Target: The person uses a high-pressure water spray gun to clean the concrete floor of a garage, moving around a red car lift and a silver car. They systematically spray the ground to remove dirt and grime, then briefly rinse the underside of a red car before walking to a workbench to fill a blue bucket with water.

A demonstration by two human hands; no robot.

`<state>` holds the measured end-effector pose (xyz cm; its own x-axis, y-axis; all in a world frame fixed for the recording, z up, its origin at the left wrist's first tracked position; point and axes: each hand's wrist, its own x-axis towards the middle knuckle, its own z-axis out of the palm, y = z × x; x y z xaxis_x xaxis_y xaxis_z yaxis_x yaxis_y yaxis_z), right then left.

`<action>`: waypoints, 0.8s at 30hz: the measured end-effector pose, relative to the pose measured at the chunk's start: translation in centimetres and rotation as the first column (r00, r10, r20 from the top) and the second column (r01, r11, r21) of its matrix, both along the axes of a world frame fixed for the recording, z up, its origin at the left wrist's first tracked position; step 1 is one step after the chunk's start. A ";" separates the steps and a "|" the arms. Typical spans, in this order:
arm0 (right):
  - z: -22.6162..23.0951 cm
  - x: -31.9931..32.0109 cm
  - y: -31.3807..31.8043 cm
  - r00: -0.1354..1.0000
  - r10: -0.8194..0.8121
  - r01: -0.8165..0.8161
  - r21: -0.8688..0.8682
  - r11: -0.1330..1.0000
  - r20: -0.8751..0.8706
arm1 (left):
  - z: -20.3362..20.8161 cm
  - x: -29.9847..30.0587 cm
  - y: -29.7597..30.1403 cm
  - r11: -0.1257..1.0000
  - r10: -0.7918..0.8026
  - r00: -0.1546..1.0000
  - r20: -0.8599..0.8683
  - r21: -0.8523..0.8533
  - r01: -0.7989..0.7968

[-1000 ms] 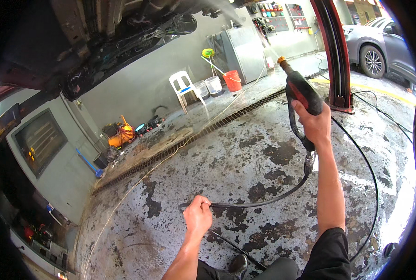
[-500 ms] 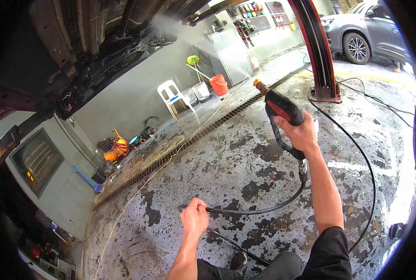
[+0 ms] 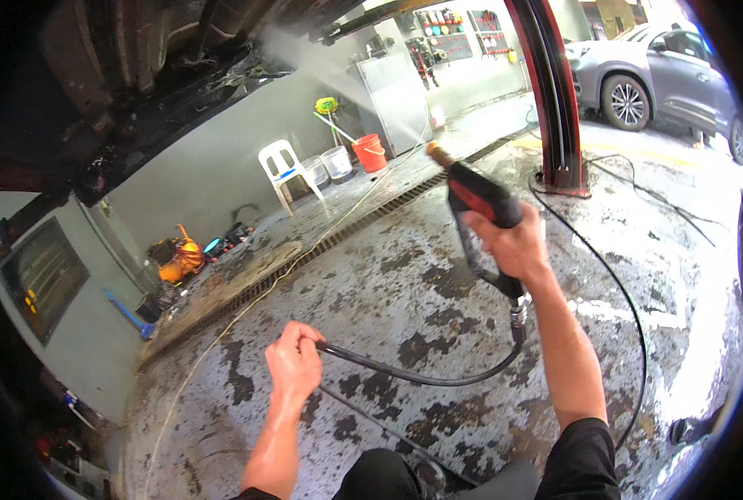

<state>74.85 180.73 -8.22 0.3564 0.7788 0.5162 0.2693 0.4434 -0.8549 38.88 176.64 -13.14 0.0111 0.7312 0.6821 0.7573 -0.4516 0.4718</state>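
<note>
My right hand (image 3: 511, 242) is wrapped round the grip of a black and red pressure washer gun (image 3: 481, 196). Its brass-coloured nozzle points up and to the left, and a white spray (image 3: 325, 71) fans from it onto the dark underside of a raised vehicle (image 3: 180, 92). From the base of the grip a black hose (image 3: 421, 377) curves down and left to my left hand (image 3: 295, 358), which is closed round it. More of that hose runs from there down past my knees.
A red lift post (image 3: 555, 100) stands at right, a black cable looping by its foot. Beyond is a grey car (image 3: 659, 79). A drain grate (image 3: 338, 237) crosses the wet floor. A white chair (image 3: 284, 171), a red bucket (image 3: 370, 154) and an orange compressor (image 3: 180, 257) line the wall.
My left hand has moved left and up a little, with the hose still in it. The view has shifted slightly, and the gun sits further left while still spraying.
</note>
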 end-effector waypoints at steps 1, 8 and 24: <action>1.3 -0.7 1.2 0.999 0.003 -0.001 -0.051 0.999 0.036 | 0.4 -0.1 2.0 1.000 -0.022 0.999 0.024 0.014 0.022; 6.9 -0.3 13.8 0.994 -0.069 0.071 0.028 0.997 -0.084 | 6.9 -0.3 12.0 0.991 -0.058 0.994 0.096 0.126 0.046; 3.3 12.4 16.7 0.972 -0.207 0.197 0.086 0.977 0.114 | 1.2 10.8 13.3 0.985 -0.135 0.986 0.101 0.122 0.122</action>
<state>87.27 197.47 -4.97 0.4334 0.6555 0.6185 0.4598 0.4294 -0.7773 49.67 189.96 -11.97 0.0214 0.6448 0.7640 0.6368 -0.5979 0.4868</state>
